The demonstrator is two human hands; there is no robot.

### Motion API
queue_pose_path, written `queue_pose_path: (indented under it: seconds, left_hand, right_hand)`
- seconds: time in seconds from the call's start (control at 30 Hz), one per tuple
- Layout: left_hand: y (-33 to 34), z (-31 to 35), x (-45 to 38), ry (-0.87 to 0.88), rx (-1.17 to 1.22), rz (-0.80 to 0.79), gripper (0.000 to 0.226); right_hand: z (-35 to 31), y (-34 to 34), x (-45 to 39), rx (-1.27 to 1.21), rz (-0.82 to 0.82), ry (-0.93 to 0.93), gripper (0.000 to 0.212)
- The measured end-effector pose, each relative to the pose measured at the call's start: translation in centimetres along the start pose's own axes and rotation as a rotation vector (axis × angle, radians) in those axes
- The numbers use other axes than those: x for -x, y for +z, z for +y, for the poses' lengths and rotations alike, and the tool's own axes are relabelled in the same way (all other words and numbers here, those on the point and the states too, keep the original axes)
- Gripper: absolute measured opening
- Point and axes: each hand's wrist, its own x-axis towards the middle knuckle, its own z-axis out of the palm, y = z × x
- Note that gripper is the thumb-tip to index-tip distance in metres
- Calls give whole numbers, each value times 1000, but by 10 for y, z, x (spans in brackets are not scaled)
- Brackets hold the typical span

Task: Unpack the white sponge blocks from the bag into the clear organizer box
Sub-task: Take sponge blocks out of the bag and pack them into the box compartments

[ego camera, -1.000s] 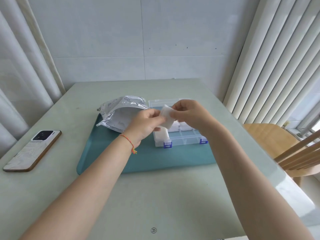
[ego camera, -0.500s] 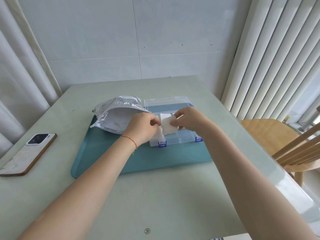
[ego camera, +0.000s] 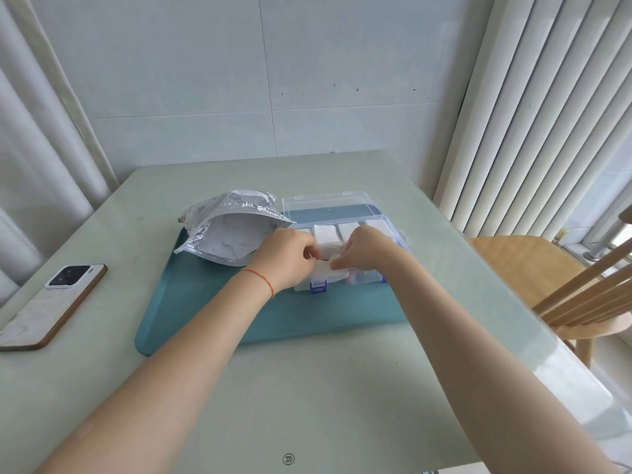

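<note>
Hands (ego camera: 325, 256) pinch a sponge block (ego camera: 326, 268) over a green table (ego camera: 307, 388) (curtained, tiled room).

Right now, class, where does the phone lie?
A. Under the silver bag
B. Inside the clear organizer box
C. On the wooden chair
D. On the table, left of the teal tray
D: the phone lies camera-side up on the bare table, left of the teal tray and apart from it, away from both hands.
</note>
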Motion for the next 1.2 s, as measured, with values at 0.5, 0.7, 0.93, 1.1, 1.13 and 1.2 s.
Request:
queue_pose_path:
  seconds: [0.5, 0.7, 0.93, 1.1, 1.13, 1.2]
  left_hand:
    - [-3, 19, -6, -4, -337, -352, 46]
    - [-7, -2, 2, 43, -87, 8, 29]
    - [-26, -76, 41, -203, -197, 771, 25]
    - [-38, -102, 57, -339, -20, 524, 59]
    - [-38, -103, 57, -332, 31, 495, 65]
    - [-38, -106, 58, -279, 88, 508, 68]
  right_hand:
    - [-4, 3, -3, 214, 104, -117, 13]
    - [-19, -6, 6, 126, 233, -157, 22]
    - [-88, 23, 23, -45, 255, -449, 24]
    - [-126, 57, 7, 136, 214, -500, 34]
    - [-129, 64, 1, 212, 235, -490, 34]
    - [-137, 76, -10, 443, 303, -474, 32]
